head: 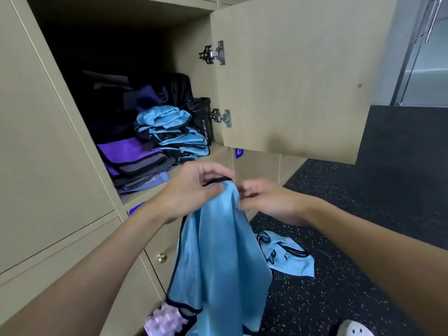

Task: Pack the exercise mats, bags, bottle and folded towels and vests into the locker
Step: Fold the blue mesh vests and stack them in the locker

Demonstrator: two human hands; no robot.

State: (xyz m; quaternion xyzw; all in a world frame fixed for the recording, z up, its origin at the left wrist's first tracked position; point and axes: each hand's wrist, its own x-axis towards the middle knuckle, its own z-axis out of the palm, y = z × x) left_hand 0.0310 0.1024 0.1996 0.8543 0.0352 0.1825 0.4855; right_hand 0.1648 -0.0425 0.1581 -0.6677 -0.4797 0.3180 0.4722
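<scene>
We see the left hand (191,190) and right hand (264,202) close together, each grip pinching the black-piped top edge of a glossy light-blue mesh vest (218,251) that hangs limp in front of the beige locker (191,40). In its open compartment a stack of folded light-blue vests (174,134) sits beside folded purple and grey towels (135,163) at the shelf's front edge. Dark bags (179,90) lie behind, and a black bottle (204,124) reads "SPORT BOTTLE" (it stands against the right wall). The smooth door (291,81) is swung wide to the right. A crumpled light-blue vest (286,258) lies on the black speckled rubber floor (363,214). A blue label (239,151) reads "47".
</scene>
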